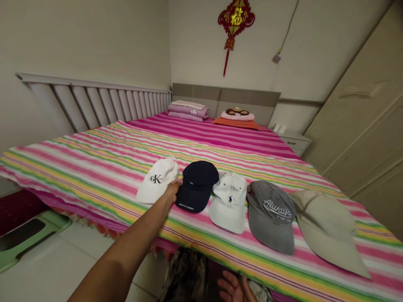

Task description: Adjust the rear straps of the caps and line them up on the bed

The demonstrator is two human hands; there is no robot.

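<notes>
Several caps lie in a row across a striped bedspread (103, 163). My left hand (173, 191) reaches between the white cap with black letters (157, 180) and the navy cap (198, 184), its fingers closed on the navy cap's left edge. To the right of the navy cap sit a pale cap with a small dark emblem (229, 203), a grey cap with white lettering (270, 218) and a beige cap (330, 230). My right hand (234, 287) is low by the bed's front edge, palm up, fingers apart, holding nothing.
Folded purple bedding (189, 111) and a pink item on an orange cloth (236, 122) rest near the headboard (248, 100). A slatted rail (103, 102) runs along the left. A green stool (28, 243) stands on the floor, and a white nightstand (294, 141) at back right.
</notes>
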